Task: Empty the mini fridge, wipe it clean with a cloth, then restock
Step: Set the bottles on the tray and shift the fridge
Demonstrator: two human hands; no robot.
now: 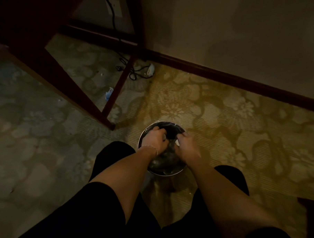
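Note:
A round metal bowl [145,132] stands on the patterned carpet between my knees. Both hands are inside it. My left hand [154,139] grips a dark cloth [172,133] from the left, fingers curled into it. My right hand [185,144] holds the same cloth from the right. The cloth bunches darkly between the two hands above the bowl's far half. The bowl's inside is dim and glistens below my wrists; what it contains is hard to tell. The mini fridge is out of view.
A dark wooden table frame [68,81] stands at upper left, its leg ending close to the bowl. A black cable [134,73] and bits of litter [109,93] lie beneath it. A dark skirting board [241,81] runs along the wall at right.

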